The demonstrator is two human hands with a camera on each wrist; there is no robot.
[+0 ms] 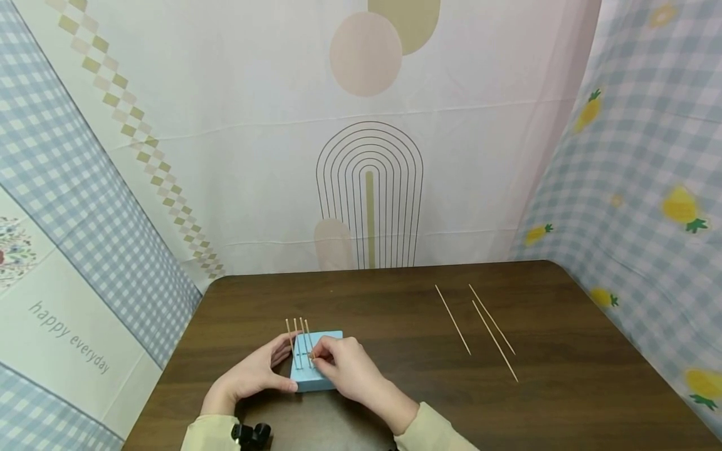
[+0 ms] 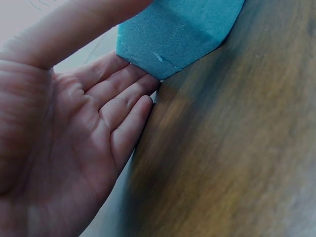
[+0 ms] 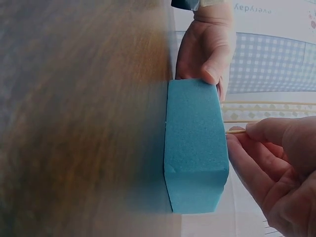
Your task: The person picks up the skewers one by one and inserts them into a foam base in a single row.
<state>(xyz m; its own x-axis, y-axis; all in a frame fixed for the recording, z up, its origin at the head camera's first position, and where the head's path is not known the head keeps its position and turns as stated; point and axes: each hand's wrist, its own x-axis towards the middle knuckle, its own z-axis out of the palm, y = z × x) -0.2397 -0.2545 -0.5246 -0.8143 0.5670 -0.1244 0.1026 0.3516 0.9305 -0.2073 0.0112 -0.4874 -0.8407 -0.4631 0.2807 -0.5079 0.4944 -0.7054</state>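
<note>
Our R hand (image 1: 350,371) pinched a thin stick (image 3: 236,132) low, right at the blue block's (image 3: 195,131) top; L hand (image 1: 254,374) braced the block btwn thumb & fingers. We judged it prob. a stick-planting step; next move needed a straight, gentle push. Block sat on the table (image 1: 383,313), left of ctr, matte w/ a small scuff; 3 upright sticks (image 1: 290,341) stood in it, 3 loose sticks (image 1: 453,321) lay off right.

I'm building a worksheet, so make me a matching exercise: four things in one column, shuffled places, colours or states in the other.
1. Left hand
2. Right hand
3. Block
4. Three loose sticks

A. Light blue
B. Lying on the table
C. Pinching a thin stick
D. At the block's left end

Pairs: 1-D; 2-C; 3-A; 4-B
</note>
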